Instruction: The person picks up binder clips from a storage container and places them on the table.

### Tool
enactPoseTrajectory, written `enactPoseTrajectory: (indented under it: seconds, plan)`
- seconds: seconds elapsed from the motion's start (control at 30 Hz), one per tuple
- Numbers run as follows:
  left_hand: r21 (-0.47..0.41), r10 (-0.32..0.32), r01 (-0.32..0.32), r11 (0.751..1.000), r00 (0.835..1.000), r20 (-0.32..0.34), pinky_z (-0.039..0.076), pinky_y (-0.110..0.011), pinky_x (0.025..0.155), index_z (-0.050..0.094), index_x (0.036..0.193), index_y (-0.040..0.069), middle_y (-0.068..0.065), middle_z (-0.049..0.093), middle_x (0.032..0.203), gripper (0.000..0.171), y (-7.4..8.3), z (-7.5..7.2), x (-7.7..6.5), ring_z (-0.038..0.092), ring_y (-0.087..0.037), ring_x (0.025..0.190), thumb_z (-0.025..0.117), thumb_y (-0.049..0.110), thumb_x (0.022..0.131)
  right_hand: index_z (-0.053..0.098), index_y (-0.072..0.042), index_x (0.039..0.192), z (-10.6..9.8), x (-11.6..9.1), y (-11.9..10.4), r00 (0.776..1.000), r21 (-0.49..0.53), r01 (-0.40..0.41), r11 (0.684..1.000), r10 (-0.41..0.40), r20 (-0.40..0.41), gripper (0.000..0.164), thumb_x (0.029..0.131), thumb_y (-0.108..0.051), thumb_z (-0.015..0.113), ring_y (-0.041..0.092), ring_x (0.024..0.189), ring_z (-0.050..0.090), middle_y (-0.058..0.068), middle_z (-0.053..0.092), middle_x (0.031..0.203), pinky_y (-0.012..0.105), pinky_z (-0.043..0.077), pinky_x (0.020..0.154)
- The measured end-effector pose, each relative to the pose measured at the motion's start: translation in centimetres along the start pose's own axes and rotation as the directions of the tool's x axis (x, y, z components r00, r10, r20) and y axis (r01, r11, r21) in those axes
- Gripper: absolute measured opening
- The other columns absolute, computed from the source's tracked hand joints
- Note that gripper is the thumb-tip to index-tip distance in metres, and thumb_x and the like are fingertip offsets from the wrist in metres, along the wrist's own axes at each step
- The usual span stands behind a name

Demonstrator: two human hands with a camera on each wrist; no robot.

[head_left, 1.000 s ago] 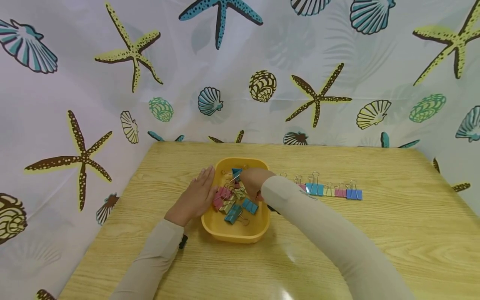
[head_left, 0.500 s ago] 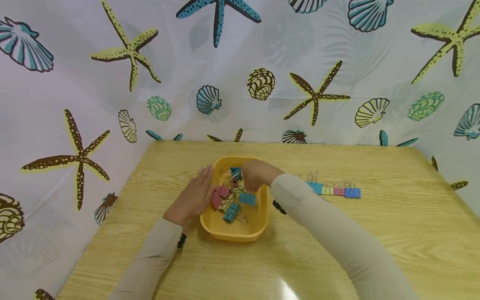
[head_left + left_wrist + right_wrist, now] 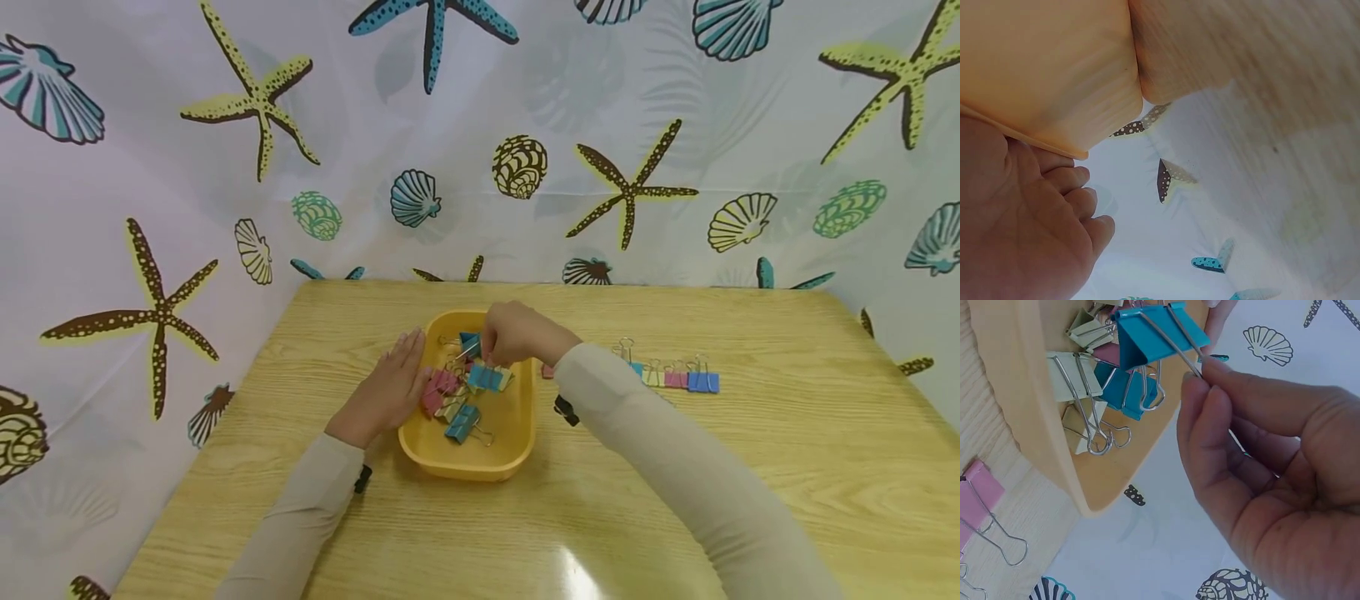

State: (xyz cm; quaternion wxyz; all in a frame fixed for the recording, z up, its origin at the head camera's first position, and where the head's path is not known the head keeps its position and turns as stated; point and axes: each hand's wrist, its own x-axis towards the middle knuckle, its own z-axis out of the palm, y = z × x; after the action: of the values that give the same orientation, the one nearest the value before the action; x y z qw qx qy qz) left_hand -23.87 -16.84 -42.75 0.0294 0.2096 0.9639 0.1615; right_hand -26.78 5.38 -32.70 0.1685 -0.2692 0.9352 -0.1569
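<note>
My right hand pinches a blue binder clip by its wire handles between thumb and fingertips. The clip hangs above the yellow plastic tub, over the other clips. In the head view my left hand rests along the tub's left side, fingers straight. The left wrist view has its fingers beside the tub's rim, with nothing gripped. Inside the tub lie pink clips, pale yellow clips and more blue clips, jumbled together.
Right of the tub, a row of binder clips stands on the wooden table, among them a pink clip and a darker blue clip. The right forearm hides part of this row. A patterned cloth hangs behind the table.
My right hand has risen from among the clips, bringing the blue binder clip up and slightly left. The left hand stays at the tub's side.
</note>
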Motion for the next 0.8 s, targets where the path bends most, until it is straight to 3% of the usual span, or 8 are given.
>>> enactPoseTrajectory:
  seconds: [0.27, 0.5, 0.8]
  plan:
    - [-0.001, -0.008, 0.008, 1.0, 1.0, 0.001, 0.014, -0.053, 0.116, 0.007, 0.153, 0.0, -0.014, 0.008, 0.161, 0.062, 0.0, -0.2, 0.1, 0.007, -0.032, 0.147, 0.03, 0.033, 0.106, 0.077, -0.007, 0.082, -0.7, -0.4, 1.1, 0.993, 0.069, 0.011, 0.998, -0.003, -0.12, 0.006, 0.084, -0.008, 0.071, 0.014, 0.066, 0.062, 0.003, 0.071, 0.077, 0.028, 0.053, 0.065]
    - [0.0, -0.007, 0.007, 1.0, 1.0, 0.008, 0.013, -0.053, 0.116, 0.007, 0.153, 0.0, -0.014, 0.007, 0.16, 0.062, 0.1, -0.1, 0.0, 0.007, -0.032, 0.147, 0.03, 0.032, 0.106, 0.076, -0.004, 0.089, -2.1, -2.1, 3.4, 0.974, 0.184, -0.026, 0.983, 0.067, -0.217, 0.009, 0.086, -0.012, 0.071, 0.019, 0.076, 0.064, 0.007, 0.072, 0.087, 0.033, 0.054, 0.071]
    - [0.019, -0.007, 0.007, 1.0, 1.0, 0.005, 0.014, -0.053, 0.116, 0.007, 0.153, 0.0, -0.014, 0.007, 0.161, 0.062, 0.0, -0.1, 0.0, 0.007, -0.033, 0.147, 0.029, 0.034, 0.106, 0.074, -0.003, 0.096, -4.0, -5.6, 7.6, 0.925, 0.243, -0.105, 0.964, 0.185, -0.332, 0.013, 0.09, -0.012, 0.067, 0.023, 0.08, 0.065, 0.012, 0.072, 0.091, 0.038, 0.053, 0.072]
